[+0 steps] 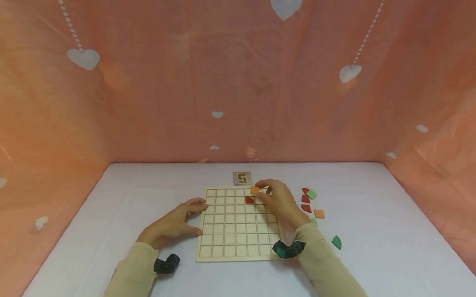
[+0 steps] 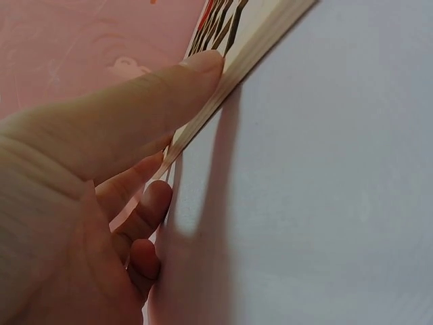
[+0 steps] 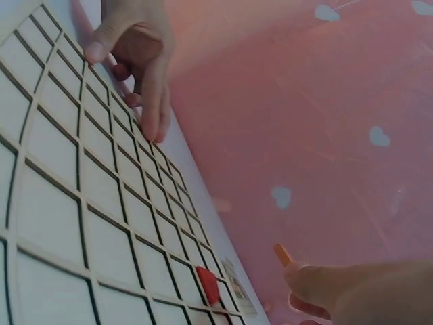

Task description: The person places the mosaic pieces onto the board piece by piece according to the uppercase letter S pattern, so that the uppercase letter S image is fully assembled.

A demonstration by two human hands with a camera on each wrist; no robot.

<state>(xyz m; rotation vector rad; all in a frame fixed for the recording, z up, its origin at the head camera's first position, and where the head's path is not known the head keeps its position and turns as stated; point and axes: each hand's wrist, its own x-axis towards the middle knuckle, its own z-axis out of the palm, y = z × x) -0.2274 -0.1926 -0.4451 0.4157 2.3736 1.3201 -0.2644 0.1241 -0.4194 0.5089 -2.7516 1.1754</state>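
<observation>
My right hand [image 1: 277,200] pinches a small orange square tile [image 1: 254,189] between thumb and fingertips, over the far row of a pale wooden grid board [image 1: 218,228]. In the right wrist view the orange tile [image 3: 282,254] stands up edge-on from the fingertips. A red quarter-round tile [image 1: 248,200] lies in a cell just below it. More red shows partly hidden behind the right hand. At the board's left edge rests my left hand [image 1: 180,222], thumb and fingers spread along the rim. The left wrist view shows the thumb [image 2: 199,68] against the wooden side.
A small square card with a 5-like figure [image 1: 242,178] lies beyond the board's far edge. To the right are scattered red quarter-round tiles [image 1: 306,208], a light green tile [image 1: 311,194], another orange square [image 1: 319,214] and a dark green quarter-round tile [image 1: 336,242].
</observation>
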